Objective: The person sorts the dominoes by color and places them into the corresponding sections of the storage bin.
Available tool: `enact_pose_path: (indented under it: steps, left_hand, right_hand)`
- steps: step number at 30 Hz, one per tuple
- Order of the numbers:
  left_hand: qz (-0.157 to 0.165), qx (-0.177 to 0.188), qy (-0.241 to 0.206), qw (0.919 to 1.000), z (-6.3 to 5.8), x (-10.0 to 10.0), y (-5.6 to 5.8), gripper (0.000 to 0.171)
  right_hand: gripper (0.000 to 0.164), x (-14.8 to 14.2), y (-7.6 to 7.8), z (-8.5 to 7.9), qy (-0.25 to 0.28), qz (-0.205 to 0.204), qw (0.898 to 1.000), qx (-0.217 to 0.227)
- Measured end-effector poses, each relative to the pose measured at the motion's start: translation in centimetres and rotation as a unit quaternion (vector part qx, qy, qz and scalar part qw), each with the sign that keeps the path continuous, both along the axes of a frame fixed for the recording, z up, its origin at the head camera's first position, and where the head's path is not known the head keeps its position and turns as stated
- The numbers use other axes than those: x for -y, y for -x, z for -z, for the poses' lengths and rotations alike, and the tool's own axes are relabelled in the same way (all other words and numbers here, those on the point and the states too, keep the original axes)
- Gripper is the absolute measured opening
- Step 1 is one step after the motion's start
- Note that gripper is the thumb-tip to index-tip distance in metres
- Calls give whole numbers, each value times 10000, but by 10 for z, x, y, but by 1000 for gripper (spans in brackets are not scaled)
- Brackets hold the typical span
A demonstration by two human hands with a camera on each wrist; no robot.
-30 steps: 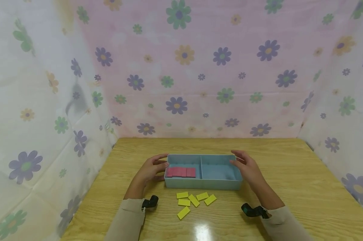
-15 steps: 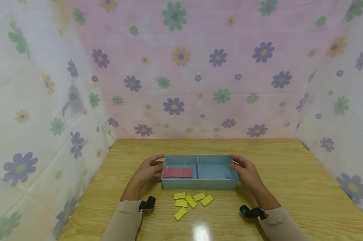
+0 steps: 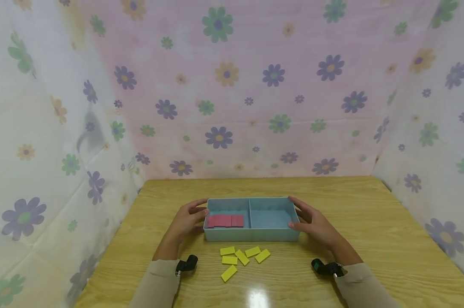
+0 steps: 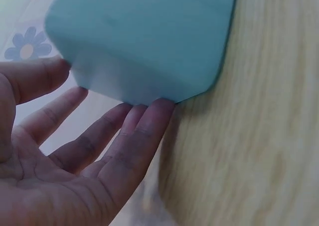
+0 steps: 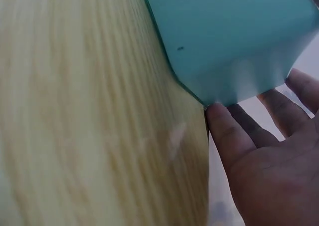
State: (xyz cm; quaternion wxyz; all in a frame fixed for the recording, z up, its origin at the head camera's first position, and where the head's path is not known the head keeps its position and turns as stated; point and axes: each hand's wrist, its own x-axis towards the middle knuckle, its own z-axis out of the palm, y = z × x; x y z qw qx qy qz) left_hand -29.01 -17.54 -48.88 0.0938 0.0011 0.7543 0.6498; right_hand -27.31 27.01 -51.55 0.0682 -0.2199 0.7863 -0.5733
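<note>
A light-blue box [image 3: 251,235] with two compartments lies between both hands. Pink rectangular tiles [image 3: 228,221] form a row in its left compartment; only bare floor shows in the right one. My left hand [image 3: 184,220] holds the left end, with thumb at the rim and spread fingertips against the end wall [image 4: 124,81]. At the opposite end my right hand [image 3: 314,222] grips the box, its thumb over the rim near the front corner and index finger at the back corner. In the right wrist view, the other fingertips [image 5: 217,111] touch the outside of the end wall.
Several loose yellow tiles [image 3: 229,260] lie on the wooden table [image 3: 170,291] just in front of the box. Flower-printed cloth [image 3: 251,115] encloses the table at the back and sides. Each wrist carries a black camera mount [image 3: 187,263].
My right thumb has slid along the rim from farther back to near the front corner. The whole head view has shifted, carrying table, box and tiles slightly leftward in the picture.
</note>
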Motion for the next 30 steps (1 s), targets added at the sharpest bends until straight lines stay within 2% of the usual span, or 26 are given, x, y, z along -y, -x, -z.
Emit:
enact_pose_path:
  steps: [3,7,10,15,19,23,27,30]
  left_hand:
    - [-239,-273,135,9993,4,-4,-2,43]
    - [-541,-726,692,9935,4,-10,-9,35]
    - [-739,-1041,1300,9833,-2,-11,-19,32]
    - [-838,-1482,1948,9660,-18,-7,-42,30]
    - [-712,-1639,2058,9621,-24,-3,-56,22]
    - [-453,-1550,2127,9637,-26,-1,-68,11]
    - [34,-1430,2198,9650,-26,-3,-79,10]
    - [513,-1476,2284,9609,-24,-10,-84,12]
  right_hand:
    - [86,-1,1,0,-35,-44,10000,39]
    - [89,-2,0,0,-81,47,9999,126]
    - [90,-2,0,0,-119,99,9998,141]
    - [90,1,0,-1,-126,113,9997,163]
    - [90,2,-1,-2,-163,124,9997,150]
    - [89,2,0,-2,-198,142,9996,121]
    - [90,3,0,-3,-193,170,9996,131]
    - [90,2,-1,-3,-172,196,9995,156]
